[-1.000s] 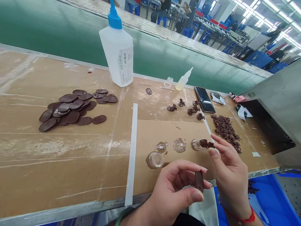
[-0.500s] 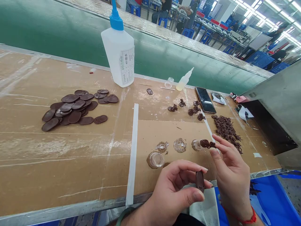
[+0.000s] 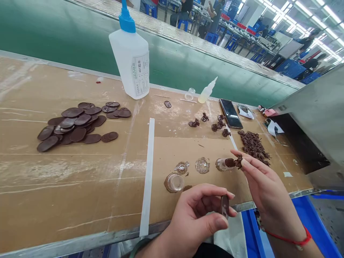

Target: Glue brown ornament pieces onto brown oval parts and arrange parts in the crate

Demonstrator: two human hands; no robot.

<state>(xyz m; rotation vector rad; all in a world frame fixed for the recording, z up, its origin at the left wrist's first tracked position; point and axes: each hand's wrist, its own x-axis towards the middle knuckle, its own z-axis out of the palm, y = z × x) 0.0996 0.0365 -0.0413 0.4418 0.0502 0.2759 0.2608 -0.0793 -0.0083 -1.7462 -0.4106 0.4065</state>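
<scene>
Dark brown oval disc (image 3: 225, 207) sits clamped between the left hand's (image 3: 193, 222) thumb and fingers, while the right hand (image 3: 271, 193) pinches a small brown piece (image 3: 238, 162) beside a glass cup (image 3: 220, 165).

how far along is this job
A few brown pieces lie apart by the phone, seemingly done. The left hand holds a brown oval; the right hand pinches a small brown piece. Still left: the oval pile and the heap of brown bits.
</scene>
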